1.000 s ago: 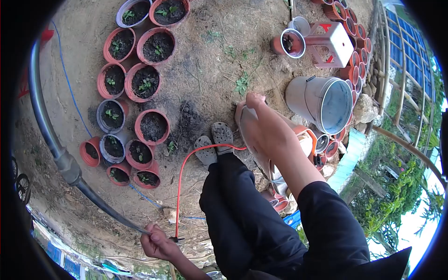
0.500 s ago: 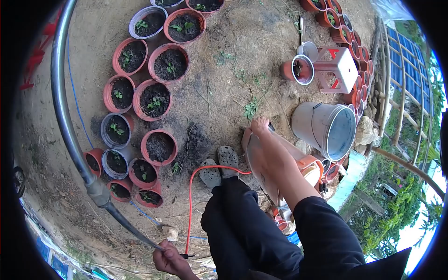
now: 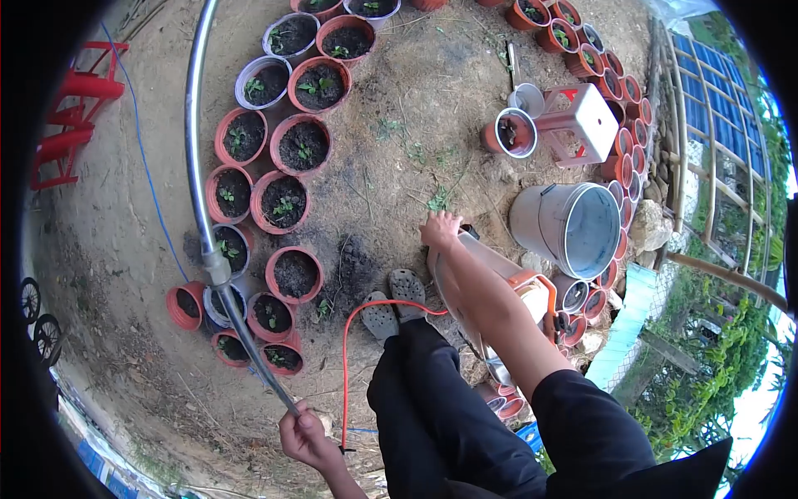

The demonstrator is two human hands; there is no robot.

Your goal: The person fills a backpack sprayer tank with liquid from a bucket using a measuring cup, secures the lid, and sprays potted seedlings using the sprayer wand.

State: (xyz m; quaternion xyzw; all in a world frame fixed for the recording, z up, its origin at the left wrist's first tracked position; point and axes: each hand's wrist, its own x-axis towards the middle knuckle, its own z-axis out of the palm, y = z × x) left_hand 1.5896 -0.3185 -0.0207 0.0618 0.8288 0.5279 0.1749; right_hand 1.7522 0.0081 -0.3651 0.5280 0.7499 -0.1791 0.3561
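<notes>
My left hand [image 3: 306,434] is closed round the lower end of a long metal wand [image 3: 198,125], which rises past the potted seedlings [image 3: 301,145]. A red hose [image 3: 346,349] runs from near this hand, over my shoes [image 3: 394,303], to a pale tank [image 3: 470,287]. At the near end of that tank my right hand [image 3: 440,230] has its fingers apart, with nothing visible in it. Whether it touches the tank is hard to tell. The forearm covers part of the tank and its orange rim [image 3: 544,291].
A large grey bucket [image 3: 565,226] lies right of the tank. Beyond it are a white-and-red stool [image 3: 592,125], a pot [image 3: 515,133] and a dipper [image 3: 526,100]. More pots [image 3: 619,166] line the right side. Red chairs [image 3: 75,108] and a blue cord [image 3: 148,166] are at left.
My right hand has opened from a closed pose and shifted slightly left at the tank's end. The wand has swung right with my left hand still round it. The view has shifted, showing more red chairs.
</notes>
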